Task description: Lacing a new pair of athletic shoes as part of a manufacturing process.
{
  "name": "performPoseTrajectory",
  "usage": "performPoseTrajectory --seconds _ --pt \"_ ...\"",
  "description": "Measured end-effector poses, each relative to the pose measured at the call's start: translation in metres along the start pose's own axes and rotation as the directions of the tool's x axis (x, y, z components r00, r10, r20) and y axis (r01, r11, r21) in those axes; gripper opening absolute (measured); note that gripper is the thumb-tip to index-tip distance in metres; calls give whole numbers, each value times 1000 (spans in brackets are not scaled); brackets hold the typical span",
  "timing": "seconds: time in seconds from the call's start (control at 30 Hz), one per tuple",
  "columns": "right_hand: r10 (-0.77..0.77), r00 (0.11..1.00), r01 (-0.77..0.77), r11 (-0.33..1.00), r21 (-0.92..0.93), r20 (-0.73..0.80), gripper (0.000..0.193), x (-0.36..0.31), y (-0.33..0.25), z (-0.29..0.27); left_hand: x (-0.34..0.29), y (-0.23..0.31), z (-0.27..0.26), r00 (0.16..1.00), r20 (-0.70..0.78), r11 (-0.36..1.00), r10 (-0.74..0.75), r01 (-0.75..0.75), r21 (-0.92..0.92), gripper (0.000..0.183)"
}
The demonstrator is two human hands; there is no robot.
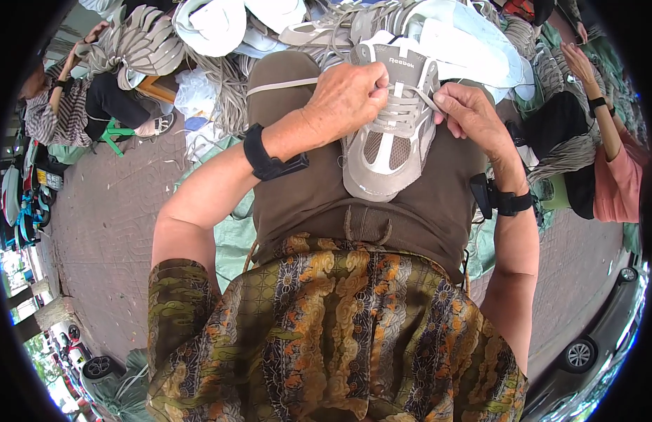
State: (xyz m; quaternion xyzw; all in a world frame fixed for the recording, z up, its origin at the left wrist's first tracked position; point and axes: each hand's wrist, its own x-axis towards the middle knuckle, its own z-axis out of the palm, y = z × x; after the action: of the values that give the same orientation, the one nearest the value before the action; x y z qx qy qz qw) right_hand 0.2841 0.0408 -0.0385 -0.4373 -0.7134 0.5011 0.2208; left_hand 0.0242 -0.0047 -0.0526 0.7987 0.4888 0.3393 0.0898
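A beige and grey sneaker upper (392, 169) lies across my lap, its toe pointing toward me and its tongue facing away. Flat beige laces (399, 112) cross its front in several rows. My left hand (348, 97) is closed at the left eyelet row; a long beige lace end (282, 85) runs out leftward from it over my left knee. At the right eyelet row, my right hand (470, 112) pinches another stretch of lace between thumb and forefinger. What lies inside the left fist is hidden by its fingers.
Beyond my knees are heaped white shoe parts (473, 53) and bundles of beige laces (224, 102). Stacked grey uppers (139, 42) stand at the far left beside a seated person (55, 105). Another person (617, 176) sits at the right. A dark car (586, 352) is at lower right.
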Motion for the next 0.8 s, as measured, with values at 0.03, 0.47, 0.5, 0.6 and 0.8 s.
performPoseTrajectory --seconds 0.03,0.47,0.5,0.6,0.8 --pt "-1 995 2 1000 -6 99 27 1 -10 -1 1 0 1 1000 8 999 -7 8 -39 11" --pt "195 914 -269 947 174 356 24 4 -21 -7 0 4 7 988 21 961 152 -153 231 13" --pt "197 926 -250 959 131 323 22 5 -22 -4 -1 5 5 984 27 952 175 -176 253 13" --pt "-249 967 255 906 -339 62 16 9 -16 3 -1 10 2 970 50 917 239 -242 317 15" --pt "-540 833 318 299 -900 116 5 35 -41 6 -4 9 6 927 57 853 371 -364 373 19"
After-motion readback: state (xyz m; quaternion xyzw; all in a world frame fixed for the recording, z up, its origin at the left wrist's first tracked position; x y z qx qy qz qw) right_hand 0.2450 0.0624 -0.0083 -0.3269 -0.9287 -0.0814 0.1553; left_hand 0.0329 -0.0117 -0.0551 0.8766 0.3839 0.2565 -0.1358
